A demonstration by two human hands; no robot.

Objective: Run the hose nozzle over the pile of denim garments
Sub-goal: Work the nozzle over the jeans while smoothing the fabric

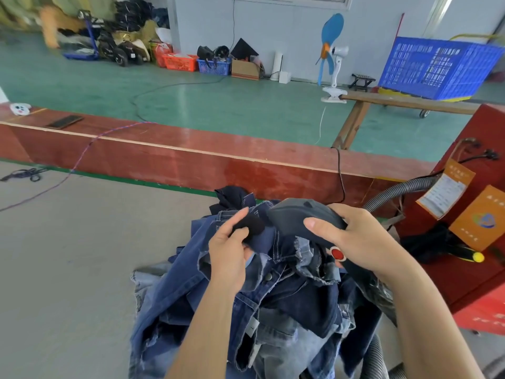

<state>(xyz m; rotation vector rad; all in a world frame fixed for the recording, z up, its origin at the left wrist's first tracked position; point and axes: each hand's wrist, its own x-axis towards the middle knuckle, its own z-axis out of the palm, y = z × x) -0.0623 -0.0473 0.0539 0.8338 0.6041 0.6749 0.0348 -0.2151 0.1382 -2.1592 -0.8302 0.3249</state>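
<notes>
A pile of dark and light blue denim garments (287, 302) lies heaped in front of me on the grey table. My right hand (363, 242) grips a dark grey hose nozzle (292, 217) held just above the top of the pile; a red button (337, 253) shows on its handle below my thumb. My left hand (229, 255) pinches a dark fold of cloth (250, 224) at the pile's top, right next to the nozzle's front end. A ribbed grey hose (396, 192) runs from behind my right hand to the red machine.
A red machine (475, 203) with orange tags stands close on the right. A long red board (191, 157) edges the grey table (68, 255) behind the pile. A second ribbed hose (374, 359) lies at bottom right. Cables cross the table at left. Blue crate (437, 67) far right.
</notes>
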